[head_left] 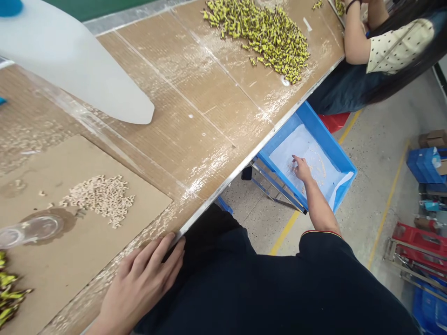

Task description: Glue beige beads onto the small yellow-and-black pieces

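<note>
My left hand [145, 274] rests flat on the table's front edge, its fingers stretched out and holding nothing. To its upper left, a heap of small beige pieces [101, 197] lies on a brown cardboard sheet [139, 197]. My right hand [301, 168] reaches down into a blue bin [319, 123] beside the table. At least one finger there is stretched out, over a few small beige pieces [323, 170] scattered on the bin's white liner [303, 137]. The hand looks open, with nothing visible in it.
A large pile of yellow-and-black pieces [265, 39] covers the table's far part. More yellow-black pieces [9, 293] and a clear plastic cup [33, 230] are at left. A white curved panel [77, 65] overhangs the table. A co-worker's arm [356, 39] is at upper right.
</note>
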